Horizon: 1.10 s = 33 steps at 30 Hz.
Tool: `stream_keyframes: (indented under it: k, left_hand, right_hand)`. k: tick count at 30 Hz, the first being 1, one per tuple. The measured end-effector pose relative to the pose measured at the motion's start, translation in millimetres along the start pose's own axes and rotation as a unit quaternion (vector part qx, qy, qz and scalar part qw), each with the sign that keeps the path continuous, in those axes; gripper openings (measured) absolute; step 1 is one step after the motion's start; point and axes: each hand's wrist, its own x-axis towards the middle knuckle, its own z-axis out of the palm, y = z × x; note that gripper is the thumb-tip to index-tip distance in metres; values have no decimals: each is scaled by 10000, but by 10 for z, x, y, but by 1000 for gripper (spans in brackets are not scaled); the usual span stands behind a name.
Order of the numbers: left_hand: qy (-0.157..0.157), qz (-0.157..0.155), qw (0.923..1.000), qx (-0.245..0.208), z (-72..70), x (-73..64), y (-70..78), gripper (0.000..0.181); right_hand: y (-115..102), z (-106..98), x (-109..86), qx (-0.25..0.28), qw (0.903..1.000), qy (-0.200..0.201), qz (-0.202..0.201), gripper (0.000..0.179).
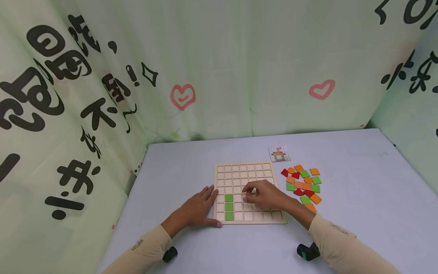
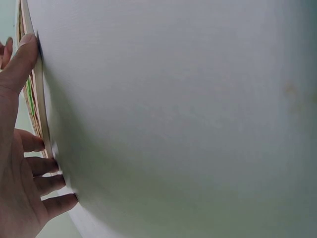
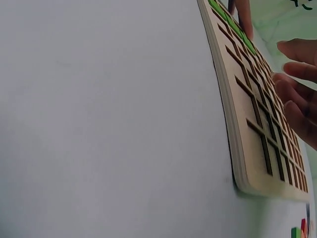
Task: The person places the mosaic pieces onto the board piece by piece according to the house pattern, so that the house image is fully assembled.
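Observation:
A wooden grid board (image 1: 243, 175) lies flat on the table, with three green square tiles (image 1: 229, 206) set in a column near its left side. My left hand (image 1: 195, 209) rests against the board's left edge, its fingers along the side and the thumb at the near corner. In the left wrist view those fingers (image 2: 49, 185) are spread beside the board's edge. Over the board's middle is my right hand (image 1: 263, 194), fingers loosely bent. The right wrist view shows its fingers (image 3: 297, 94) apart from the thumb, with nothing visible between them.
Right of the board lie several loose tiles in green, orange and red, among them a green square (image 1: 316, 180) and an orange square (image 1: 315, 172). A small picture card (image 1: 279, 153) sits beyond the board's far right corner. Printed curtains (image 1: 253, 76) hang behind the table (image 1: 362, 182).

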Motion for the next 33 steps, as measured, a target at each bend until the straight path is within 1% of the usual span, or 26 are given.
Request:
stream_keyframes:
  k: [2, 7, 14, 17, 21, 26, 33]
  left_hand:
    - [4, -4, 10000, 9, 2, 2, -1, 114]
    - [18, 17, 10000, -7, -12, 0, 1, 114]
    - [6, 17, 10000, 38, 5, 7, -14, 115]
    - [14, 28, 10000, 35, 13, 11, -20, 115]
    - [10, 39, 10000, 44, 20, 11, -21, 115]
    - [16, 39, 10000, 64, 25, 12, -27, 115]
    - [-1, 27, 10000, 51, 21, 11, -27, 115]
  right_hand:
    - [61, -65, -81, -4, 10000, 28, 40, 22]
    - [222, -239, -300, -62, 9995, 134, 284, 22]
    - [388, -480, -614, -400, 9978, 317, 430, 25]
    - [429, -579, -734, -446, 9960, 402, 657, 28]
    - [492, -691, -876, -652, 9925, 473, 920, 32]
    - [591, -769, -1031, -936, 9893, 589, 948, 35]
    - [682, -772, -1195, -1383, 9824, 705, 1039, 44]
